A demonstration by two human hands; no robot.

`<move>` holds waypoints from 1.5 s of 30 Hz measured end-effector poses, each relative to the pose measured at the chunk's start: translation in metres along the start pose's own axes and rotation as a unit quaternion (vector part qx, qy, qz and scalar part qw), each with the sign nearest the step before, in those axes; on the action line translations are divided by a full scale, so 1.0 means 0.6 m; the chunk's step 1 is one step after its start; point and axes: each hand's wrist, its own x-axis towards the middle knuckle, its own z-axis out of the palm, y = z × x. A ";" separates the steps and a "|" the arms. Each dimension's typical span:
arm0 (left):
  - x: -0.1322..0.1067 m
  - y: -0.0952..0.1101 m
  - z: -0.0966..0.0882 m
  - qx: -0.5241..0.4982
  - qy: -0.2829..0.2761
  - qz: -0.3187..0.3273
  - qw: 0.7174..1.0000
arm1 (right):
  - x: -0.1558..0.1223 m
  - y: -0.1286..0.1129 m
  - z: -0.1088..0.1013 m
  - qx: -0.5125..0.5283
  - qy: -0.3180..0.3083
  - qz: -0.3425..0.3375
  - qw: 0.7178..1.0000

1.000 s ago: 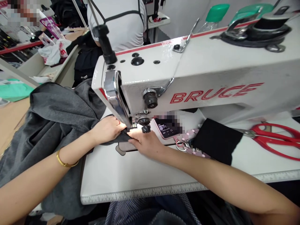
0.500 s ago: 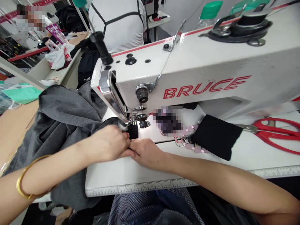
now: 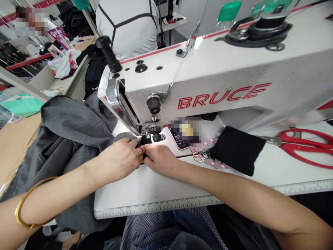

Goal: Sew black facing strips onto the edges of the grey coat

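My left hand (image 3: 122, 158) is closed on the edge of a dark grey garment (image 3: 73, 118), close to the sewing machine's needle area. My right hand (image 3: 161, 159) meets it fingertip to fingertip, its fingers closed on a black fabric band (image 3: 145, 139). That band runs beneath the presser foot area of the white sewing machine (image 3: 221, 80), and a small light label shows on it. Most of the band is hidden behind my fingers. The bulk of the garment is heaped left of the machine and hangs over the table edge.
Right of the needle lies a phone (image 3: 179, 139), partly blurred, with a keyring and strap (image 3: 199, 156). A black fabric piece (image 3: 238, 151) covers the blades of red-handled scissors (image 3: 299, 147). A ruler strip (image 3: 166, 205) lines the front edge. Another person's back (image 3: 130, 31) is beyond the machine.
Both hands have moved slightly away from me, nearer the presser foot, with the fabric between them. Less of the black band shows. The phone's screen is now lit.
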 end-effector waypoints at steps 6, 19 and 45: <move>-0.012 -0.068 -0.019 -0.018 -0.011 -0.120 0.993 | 0.004 0.005 -0.006 -0.021 0.006 0.009 1.000; -0.030 -0.044 -0.028 -0.149 -0.042 -0.050 0.987 | -0.003 0.011 0.001 0.070 0.037 -0.004 0.997; 0.003 0.025 0.030 -0.052 0.077 -0.096 0.991 | -0.020 0.005 0.007 -0.069 -0.010 -0.114 0.991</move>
